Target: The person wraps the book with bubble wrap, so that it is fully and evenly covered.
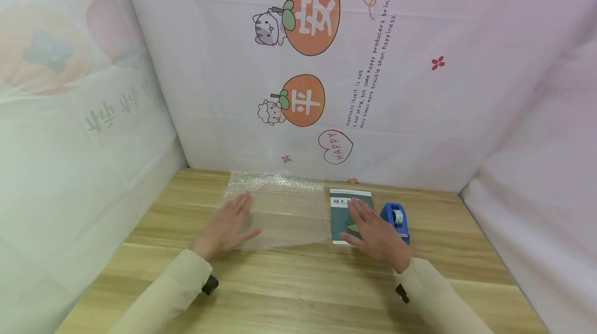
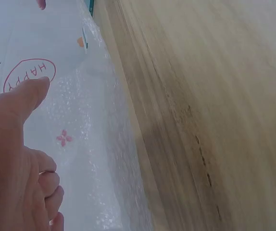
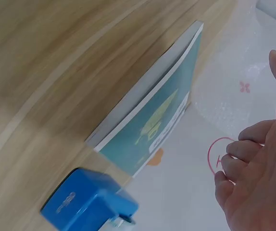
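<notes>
A clear sheet of bubble wrap (image 1: 284,220) lies flat on the wooden table, its front edge also showing in the left wrist view. Over its left side is my left hand (image 1: 228,225), fingers extended and thumb spread, holding nothing. To the right of the sheet lies a green book (image 1: 339,222) with a white title band. My right hand (image 1: 378,233) hovers above this book with loosely extended fingers; the right wrist view shows a gap between them. Close by on the right stands a blue tape dispenser (image 1: 395,215), partly covered by that hand in the head view.
The wooden table (image 1: 289,292) meets a white printed cloth (image 1: 224,90) at the back. More cloth hangs at the left (image 1: 84,178) and right (image 1: 536,168) sides. Both forearms wear light sleeves with dark wrist straps.
</notes>
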Demonstrator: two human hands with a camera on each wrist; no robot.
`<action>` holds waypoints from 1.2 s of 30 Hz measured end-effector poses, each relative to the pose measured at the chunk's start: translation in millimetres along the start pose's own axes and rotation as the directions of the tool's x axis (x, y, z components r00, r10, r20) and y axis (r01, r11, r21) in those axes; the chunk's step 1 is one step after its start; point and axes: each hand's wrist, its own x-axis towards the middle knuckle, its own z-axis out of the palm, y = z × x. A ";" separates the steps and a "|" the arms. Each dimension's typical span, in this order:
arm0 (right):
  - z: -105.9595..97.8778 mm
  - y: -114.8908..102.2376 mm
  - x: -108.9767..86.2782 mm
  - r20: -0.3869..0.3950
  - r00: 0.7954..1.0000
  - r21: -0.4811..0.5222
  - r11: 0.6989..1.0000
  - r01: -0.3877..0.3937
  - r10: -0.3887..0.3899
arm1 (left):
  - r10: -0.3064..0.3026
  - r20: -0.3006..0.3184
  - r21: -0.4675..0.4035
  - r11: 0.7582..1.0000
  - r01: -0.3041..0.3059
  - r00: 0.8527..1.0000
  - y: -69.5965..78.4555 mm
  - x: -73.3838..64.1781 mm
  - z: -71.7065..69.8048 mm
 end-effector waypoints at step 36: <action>50.0 -51.8 54.3 0.176 0.982 -0.033 0.996 0.078 -0.071 | -0.039 0.101 -0.051 0.998 0.044 0.994 -47.3 -28.8 10.3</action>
